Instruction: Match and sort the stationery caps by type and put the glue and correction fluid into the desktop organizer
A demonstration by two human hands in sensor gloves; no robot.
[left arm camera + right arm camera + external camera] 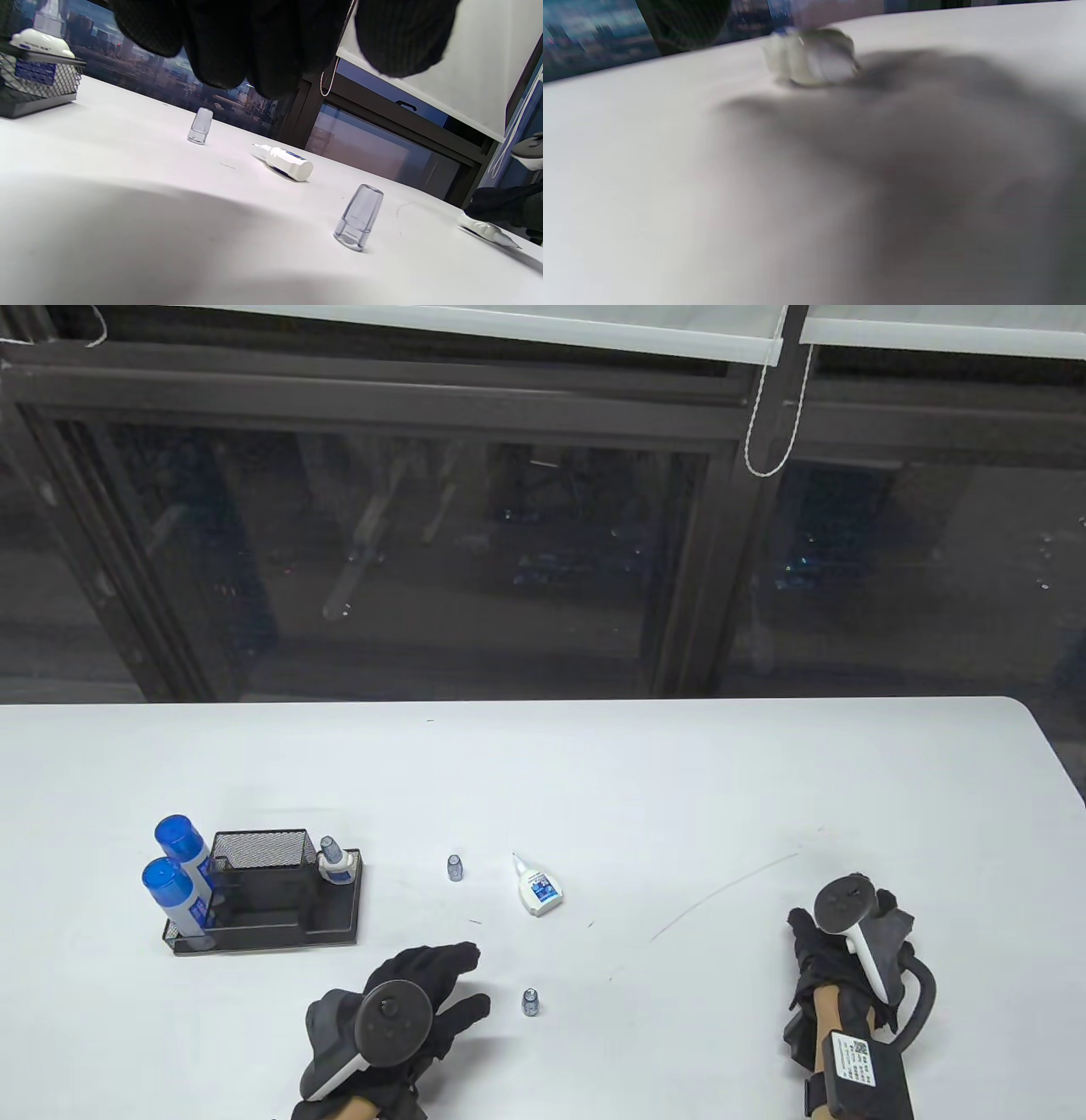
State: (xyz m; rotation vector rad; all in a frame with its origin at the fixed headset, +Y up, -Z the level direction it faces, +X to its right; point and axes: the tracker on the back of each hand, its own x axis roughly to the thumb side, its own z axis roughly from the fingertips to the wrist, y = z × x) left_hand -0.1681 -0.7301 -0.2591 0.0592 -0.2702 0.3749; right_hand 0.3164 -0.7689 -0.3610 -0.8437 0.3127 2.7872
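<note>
A black mesh organizer point(335, 929) stands at the left with two blue-capped glue sticks point(174, 882) at its left end and a capped correction fluid bottle point(335, 864) at its right end. An uncapped correction fluid bottle point(537, 891) point(286, 163) lies on the table. Two clear caps stand upright: one far point(456, 867) point(200, 126), one near point(530, 1003) point(358, 217). My left hand point(475, 980) point(263, 42) hovers just left of the near cap, fingers stretched and holding nothing. My right hand point(806, 937) point(505, 203) rests at the right, fingers curled over a second uncapped bottle point(488, 231) point(810, 57) lying on the table.
The white table point(679, 780) ends at a rounded far-right corner. Behind its back edge is a dark window with a blind cord point(764, 432). A faint pencil-like line point(721, 895) crosses the tabletop between the hands.
</note>
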